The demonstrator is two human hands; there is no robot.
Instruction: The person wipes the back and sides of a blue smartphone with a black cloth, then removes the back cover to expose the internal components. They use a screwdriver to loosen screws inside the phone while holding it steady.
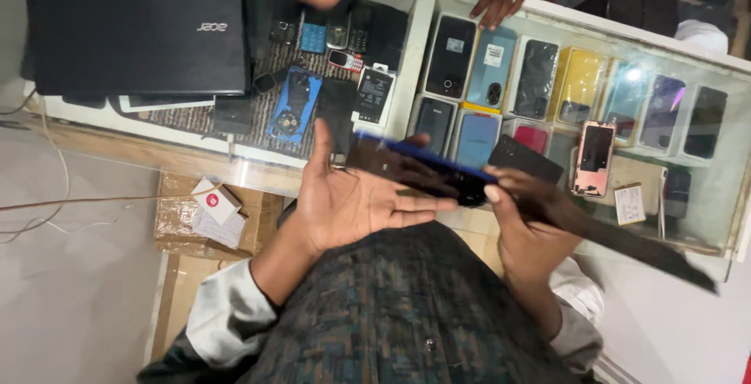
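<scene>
closed black laptop (133, 24) – glass counter (727, 157), boxed phones (540, 79), cardboard box (215, 202)

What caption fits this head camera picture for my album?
Two hands, left hand and right hand, hold a dark phone over a glass counter.

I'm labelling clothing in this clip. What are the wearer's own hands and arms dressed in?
Both hands, left hand and right hand, are bare: no gloves, and no rings or watch show. Each forearm ends in a pale grey-white sleeve, left sleeve and right sleeve, pushed back from the wrist, under a dark patterned garment.
</scene>
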